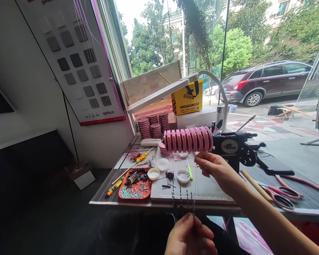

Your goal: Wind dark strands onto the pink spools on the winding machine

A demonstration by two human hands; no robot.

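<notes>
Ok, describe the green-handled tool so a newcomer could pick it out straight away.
Find the row of pink discs above the table by the window. Below it is a white board, and on that a round white dish of small silvery pieces. Just right of this dish lies the green-handled tool, its bright lime colour standing out against the white board and dish.
</notes>
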